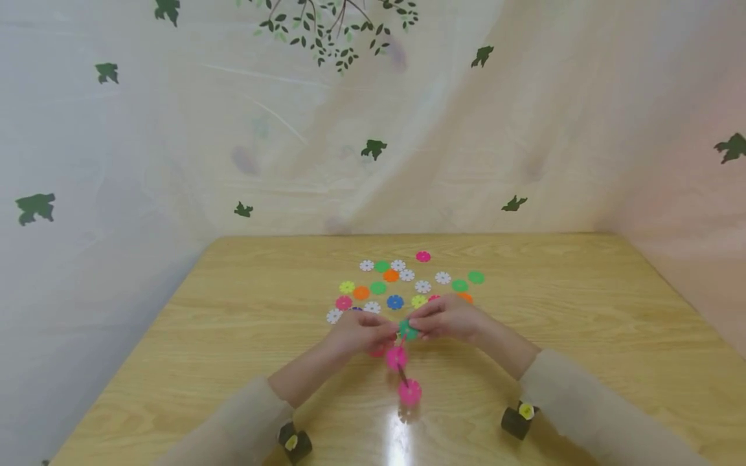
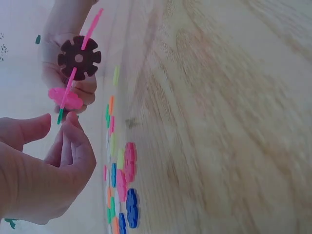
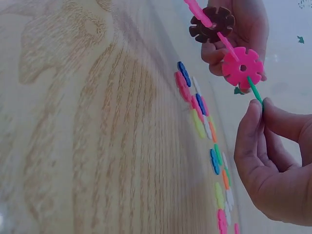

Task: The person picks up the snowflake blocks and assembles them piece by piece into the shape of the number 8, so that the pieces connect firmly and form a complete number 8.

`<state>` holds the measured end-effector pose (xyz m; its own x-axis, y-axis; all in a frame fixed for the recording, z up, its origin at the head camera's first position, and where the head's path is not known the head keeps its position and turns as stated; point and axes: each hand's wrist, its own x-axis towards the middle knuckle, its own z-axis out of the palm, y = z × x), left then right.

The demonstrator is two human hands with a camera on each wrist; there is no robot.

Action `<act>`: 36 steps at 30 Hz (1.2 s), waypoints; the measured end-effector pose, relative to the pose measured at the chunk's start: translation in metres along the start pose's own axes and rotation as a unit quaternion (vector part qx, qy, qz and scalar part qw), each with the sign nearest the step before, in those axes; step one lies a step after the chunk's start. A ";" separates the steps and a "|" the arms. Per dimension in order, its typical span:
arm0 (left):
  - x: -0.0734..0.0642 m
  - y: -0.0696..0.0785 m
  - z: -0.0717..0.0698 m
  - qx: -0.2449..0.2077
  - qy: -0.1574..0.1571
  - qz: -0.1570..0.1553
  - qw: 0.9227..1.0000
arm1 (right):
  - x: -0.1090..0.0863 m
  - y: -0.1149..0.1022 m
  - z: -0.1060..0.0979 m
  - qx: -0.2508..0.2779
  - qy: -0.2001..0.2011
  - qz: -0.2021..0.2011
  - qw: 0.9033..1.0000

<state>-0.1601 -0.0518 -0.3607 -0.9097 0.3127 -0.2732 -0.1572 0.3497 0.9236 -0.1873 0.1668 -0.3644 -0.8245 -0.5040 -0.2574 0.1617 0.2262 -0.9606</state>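
A chain of slotted flower-shaped plastic discs hangs between the hands in the head view: a green disc (image 1: 408,330) on top, then pink ones and a brown disc (image 2: 89,59), with a pink disc (image 1: 410,392) lowest. My right hand (image 1: 453,318) pinches the green disc's edge between thumb and fingertips; the right wrist view shows this grip beside a pink disc (image 3: 253,63). Close by on the other side is my left hand (image 1: 361,333). In the left wrist view, its thumb stands apart from its bent fingers (image 2: 80,146), near the green disc. Whether those fingertips touch it is unclear.
Loose discs in several colours lie flat on the wooden table (image 1: 233,310) beyond the hands, among them a blue disc (image 1: 395,302) and an orange disc (image 1: 361,293). A pale cloth (image 1: 408,188) with leaf and bird prints rises behind the table.
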 end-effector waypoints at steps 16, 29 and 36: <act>0.005 0.006 0.008 0.007 0.023 -0.012 1.000 | 0.004 0.001 -0.008 -0.090 0.027 -0.006 0.996; 0.004 0.000 -0.002 0.004 0.016 -0.019 1.000 | -0.027 0.008 -0.059 -0.400 0.161 -0.075 0.899; 0.004 -0.003 -0.003 0.001 0.025 -0.018 1.000 | -0.039 0.012 -0.069 -0.430 0.150 -0.022 0.890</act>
<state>-0.1644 -0.0542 -0.3639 -0.9214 0.2559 -0.2926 -0.1898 0.3610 0.9131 -0.1907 0.2470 -0.3586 -0.9483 -0.3118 -0.0591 -0.2421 0.8312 -0.5004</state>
